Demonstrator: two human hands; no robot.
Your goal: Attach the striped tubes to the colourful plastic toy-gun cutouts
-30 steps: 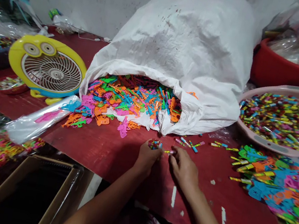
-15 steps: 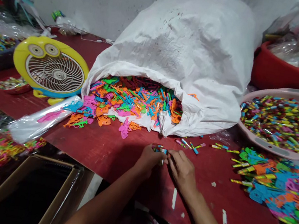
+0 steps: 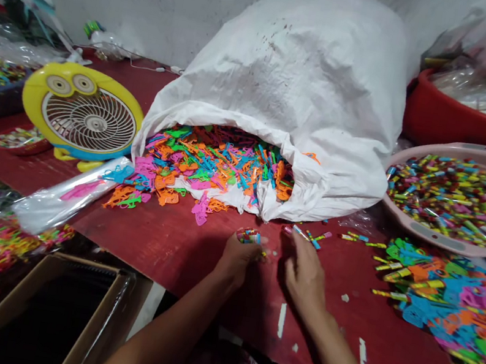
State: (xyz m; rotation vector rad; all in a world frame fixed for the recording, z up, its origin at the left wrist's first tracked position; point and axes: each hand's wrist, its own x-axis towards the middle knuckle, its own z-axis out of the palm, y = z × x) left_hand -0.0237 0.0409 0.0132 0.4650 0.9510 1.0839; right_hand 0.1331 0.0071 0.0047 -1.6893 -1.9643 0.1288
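My left hand point(image 3: 236, 262) is closed around a bunch of small colourful wrapped tubes point(image 3: 249, 236), whose ends stick out above the fingers. To its right, my right hand point(image 3: 306, 273) has its fingers stretched forward over the red tabletop. Its fingertips are at a few loose wrapped tubes point(image 3: 317, 239), partly covering the nearest one; a firm grip on it does not show. Beyond both hands, a big white sack point(image 3: 304, 93) lies with its mouth facing me. Flat plastic shapes point(image 3: 208, 167) in orange, pink, blue and green spill from it.
At right stand a pink basin point(image 3: 425, 234) of wrapped tubes and a red tub point(image 3: 467, 120). A pile of plastic shapes and tubes point(image 3: 461, 299) lies before them. Leftward are a yellow fan point(image 3: 34, 91), a clear plastic bag point(image 3: 52, 206) and an open carton point(image 3: 32, 271).
My right hand has left the bunch in my left hand and moved forward to the loose tubes on the table. My left hand stays closed on the bunch, shifted slightly left.
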